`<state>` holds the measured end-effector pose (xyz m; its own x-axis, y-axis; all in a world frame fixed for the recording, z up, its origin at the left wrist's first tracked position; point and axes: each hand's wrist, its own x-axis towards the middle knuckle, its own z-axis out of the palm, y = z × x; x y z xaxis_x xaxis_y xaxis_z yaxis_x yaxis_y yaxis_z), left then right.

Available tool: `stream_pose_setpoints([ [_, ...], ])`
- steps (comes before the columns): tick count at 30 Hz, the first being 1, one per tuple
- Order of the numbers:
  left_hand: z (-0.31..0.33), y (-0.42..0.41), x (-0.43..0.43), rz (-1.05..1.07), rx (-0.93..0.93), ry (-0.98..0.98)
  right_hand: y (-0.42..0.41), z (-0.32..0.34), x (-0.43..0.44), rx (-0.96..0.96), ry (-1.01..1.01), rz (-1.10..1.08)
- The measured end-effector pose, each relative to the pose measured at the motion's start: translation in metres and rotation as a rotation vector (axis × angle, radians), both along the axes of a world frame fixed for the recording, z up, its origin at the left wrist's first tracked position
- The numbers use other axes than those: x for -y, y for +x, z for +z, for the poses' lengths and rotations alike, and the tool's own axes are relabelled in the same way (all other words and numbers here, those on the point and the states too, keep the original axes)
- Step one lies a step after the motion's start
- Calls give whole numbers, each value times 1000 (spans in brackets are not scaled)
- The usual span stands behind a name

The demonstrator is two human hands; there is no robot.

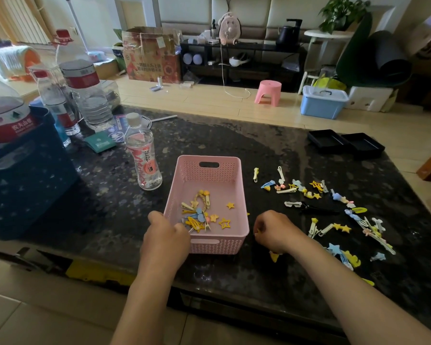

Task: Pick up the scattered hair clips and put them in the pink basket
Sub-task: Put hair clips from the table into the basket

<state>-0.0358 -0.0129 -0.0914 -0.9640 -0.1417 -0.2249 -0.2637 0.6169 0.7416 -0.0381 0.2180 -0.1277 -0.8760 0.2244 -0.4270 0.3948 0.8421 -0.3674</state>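
Observation:
The pink basket (235, 190) stands in the middle of the dark stone table, with several yellow and blue hair clips (200, 217) lying inside. My left hand (166, 236) rests on the basket's near left corner, fingers curled over the rim next to a yellow clip. My right hand (274, 231) hovers just right of the basket with its fingers closed on a small yellow clip. Many more scattered hair clips (334, 212) lie on the table to the right. A yellow clip (274, 256) peeks out under my right wrist.
A clear drink bottle (143, 158) stands just left of the basket. Larger water bottles (85, 95) and a dark blue crate (23, 175) crowd the left side. Two black trays (345, 143) sit at the far right edge of the table (110, 207).

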Motion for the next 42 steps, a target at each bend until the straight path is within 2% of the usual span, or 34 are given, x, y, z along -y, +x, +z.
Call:
stream_pose_setpoints([
  [3, 0, 0, 0, -5, -2, -3, -5, 14, -6, -154, 2, -61],
  [6, 0, -1, 0, -5, 1, -6, -12, 44, -1, -408, -190, -179],
  [8, 0, -2, -2, 0, -3, -12, -18, 63, 11, -531, -251, -152],
  [13, 3, 0, -2, 6, 12, -2, -32, 79, 43, -564, -343, 109],
  [16, 2, 0, 0, -3, 3, 8, -40, 72, 37, -676, -370, -6],
  [18, 2, -2, 1, 3, 9, 2, -43, 60, 24, -728, -301, -148],
  [19, 2, -2, 1, 6, 14, -4, -43, 53, 17, -711, -240, -199],
  [21, 1, -3, 0, 8, 19, -13, -44, 32, 4, -541, -102, -224],
  [24, 1, -4, -1, 4, 15, -21, -40, -4, -1, -195, 23, -98],
  [26, 0, -4, -1, 4, 13, -25, -37, -17, 5, -108, 57, -23],
  [32, 0, -4, -1, 2, 8, -31, -34, -16, 16, -192, 70, -8],
  [36, 0, -4, -1, 1, 10, -34, -33, -13, 12, -141, 16, -83],
  [39, 1, -3, -1, 3, 11, -26, -32, -9, 2, -274, -58, -231],
  [42, 1, -3, -1, 2, 7, -13, -31, 6, -1, -476, -236, -349],
])
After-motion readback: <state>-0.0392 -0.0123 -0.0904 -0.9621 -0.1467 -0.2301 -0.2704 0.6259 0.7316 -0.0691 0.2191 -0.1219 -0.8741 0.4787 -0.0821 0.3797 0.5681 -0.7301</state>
